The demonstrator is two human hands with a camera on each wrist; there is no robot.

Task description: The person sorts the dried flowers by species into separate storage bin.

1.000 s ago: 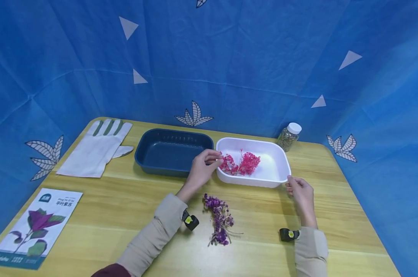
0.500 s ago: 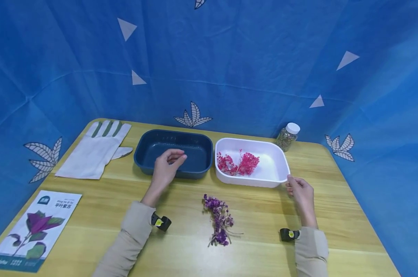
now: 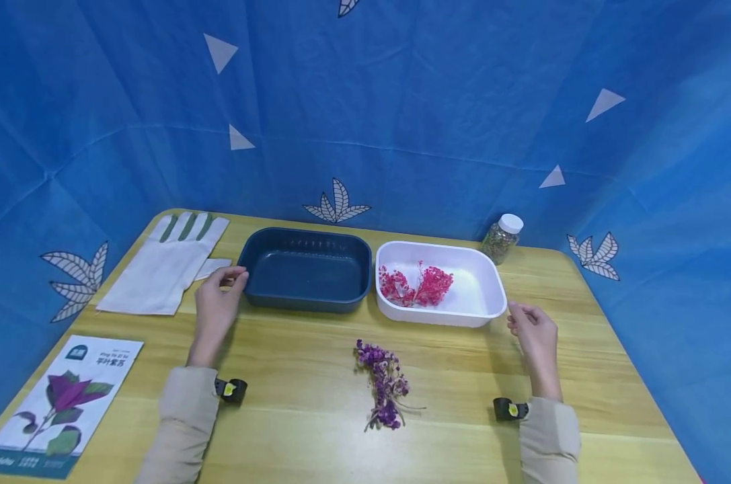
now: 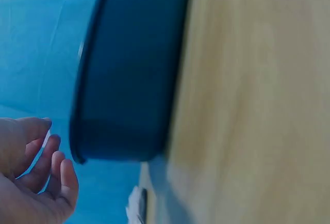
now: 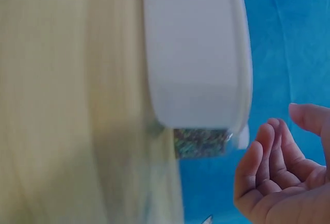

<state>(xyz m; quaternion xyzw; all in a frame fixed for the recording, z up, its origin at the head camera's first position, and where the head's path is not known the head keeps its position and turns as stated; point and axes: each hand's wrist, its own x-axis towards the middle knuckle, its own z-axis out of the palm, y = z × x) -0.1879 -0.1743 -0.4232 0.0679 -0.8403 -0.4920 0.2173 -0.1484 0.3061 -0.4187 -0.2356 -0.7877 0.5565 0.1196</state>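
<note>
In the head view my left hand [image 3: 218,302] is beside the left end of the dark blue tray [image 3: 307,302]. The left wrist view shows its loosely bent fingers [image 4: 50,167] apart from the tray's wall, with nothing between them. To the right, a white tray [image 3: 474,282] bears a bunch of small red dried flowers [image 3: 433,286]. My right hand [image 3: 534,336] hovers just off that tray's front right corner. Its fingers [image 5: 263,152] are bent and hold nothing in the right wrist view; the thumb stands apart from them.
Purple dried flowers [image 3: 385,383] lie on the wooden table [image 3: 450,444] in front of the trays. A white-capped jar [image 3: 502,238] stands behind the white tray. At left are white gloves [image 3: 159,269] and a printed seed packet [image 3: 59,403]. Blue cloth [image 3: 401,101] rises behind.
My left hand has moved left, from over the red flowers, past the dark tray, to its left end. My right hand has drawn slightly away from the white tray's corner.
</note>
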